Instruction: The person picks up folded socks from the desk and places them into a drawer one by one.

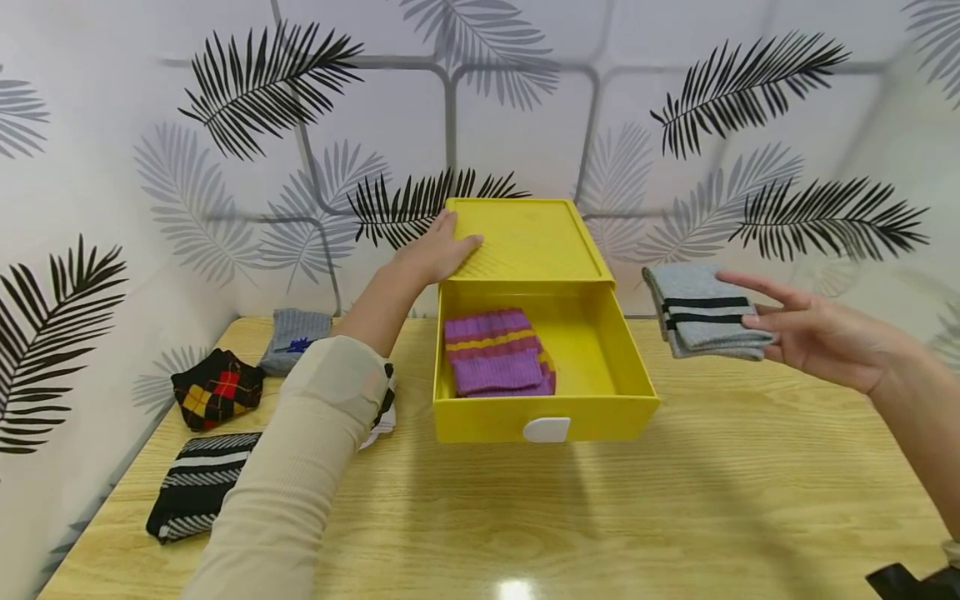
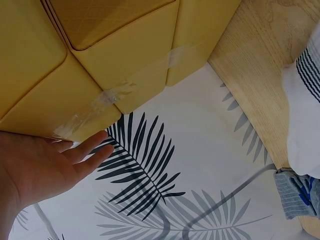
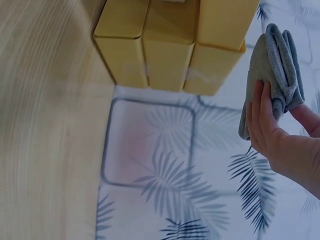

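A yellow drawer unit (image 1: 532,237) stands at the back of the table, its lowest visible drawer (image 1: 607,412) pulled out. Inside the drawer's left side lies a folded purple sock (image 1: 498,375) with yellow and maroon stripes. My left hand (image 1: 437,252) rests on the unit's top left edge; in the left wrist view its fingers extend along the yellow side wall. To the right of the drawer, my right hand (image 1: 832,337) pinches a folded grey sock (image 1: 701,287) with two black stripes, held above the table. The right wrist view shows fingers on one side of the folded grey fabric (image 3: 260,65).
Left on the table (image 1: 750,500) lie a grey sock with blue marks (image 1: 296,329), an argyle sock (image 1: 217,392) and a black-and-white striped one (image 1: 206,483). A white sock (image 2: 302,125) is partly hidden behind my left sleeve. Leaf-printed wall covering stands behind.
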A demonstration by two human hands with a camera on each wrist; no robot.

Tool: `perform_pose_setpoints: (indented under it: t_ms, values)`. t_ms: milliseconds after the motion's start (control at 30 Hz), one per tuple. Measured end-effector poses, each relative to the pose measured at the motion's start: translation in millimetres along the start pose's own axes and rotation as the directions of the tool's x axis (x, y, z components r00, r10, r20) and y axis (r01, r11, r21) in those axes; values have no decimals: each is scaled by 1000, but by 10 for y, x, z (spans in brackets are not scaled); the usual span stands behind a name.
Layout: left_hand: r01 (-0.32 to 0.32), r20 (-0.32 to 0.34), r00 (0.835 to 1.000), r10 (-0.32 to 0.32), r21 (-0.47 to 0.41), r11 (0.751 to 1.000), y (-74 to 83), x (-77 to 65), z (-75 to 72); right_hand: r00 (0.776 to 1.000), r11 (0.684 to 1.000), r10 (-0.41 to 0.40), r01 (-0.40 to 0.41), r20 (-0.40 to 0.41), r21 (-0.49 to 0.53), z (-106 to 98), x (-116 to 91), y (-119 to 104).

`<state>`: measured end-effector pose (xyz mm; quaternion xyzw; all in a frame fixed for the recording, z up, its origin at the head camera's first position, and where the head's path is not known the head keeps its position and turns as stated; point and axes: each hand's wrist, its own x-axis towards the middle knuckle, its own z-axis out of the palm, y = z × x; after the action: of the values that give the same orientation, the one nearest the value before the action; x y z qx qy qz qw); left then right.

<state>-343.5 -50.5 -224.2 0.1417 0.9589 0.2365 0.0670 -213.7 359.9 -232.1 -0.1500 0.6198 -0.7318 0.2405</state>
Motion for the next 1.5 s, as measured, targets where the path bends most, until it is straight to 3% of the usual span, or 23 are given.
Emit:
perform_pose_setpoints:
  t_ms: [200, 467, 733, 900, 1033, 1133, 1233, 1400, 1500]
  values:
    - [-1, 1, 1000, 1, -2, 1000, 0, -3, -2, 998, 1000, -23, 22, 52, 9, 263, 59, -82]
    - [-4, -4, 1000, 4, -5, 1000, -5, 11, 1, 974, 988, -6, -29, 227, 152, 673, 217, -83]
    - [7, -5, 1000, -7, 6, 1000, -7, 24, 7, 987, 998, 30, -40, 157, 58, 1004, 380, -24]
    - [11, -8, 1000, -11, 1, 1000, -6, 16, 12, 997, 988, 69, -63, 40, -144, 1149, 462, -14]
    - [9, -9, 1000, -9, -6, 1000, -6, 9, 10, 995, 934, 82, -97, -58, -344, 1251, 494, -16]
    - [5, -10, 1000, -5, -7, 1000, -3, 8, 10, 993, 877, 65, -102, -94, -470, 1321, 506, -4]
    - [2, -12, 1000, -3, -4, 1000, 0, 14, 12, 993, 795, 37, -95, -109, -599, 1372, 514, 18]
    - [-1, -12, 1000, 1, -1, 1000, 5, 13, 11, 994, 627, -21, -73, -111, -776, 1445, 512, 28]
    - [0, -7, 1000, 0, -1, 1000, 3, 3, 11, 994, 584, -21, -73, -105, -808, 1468, 492, 0]
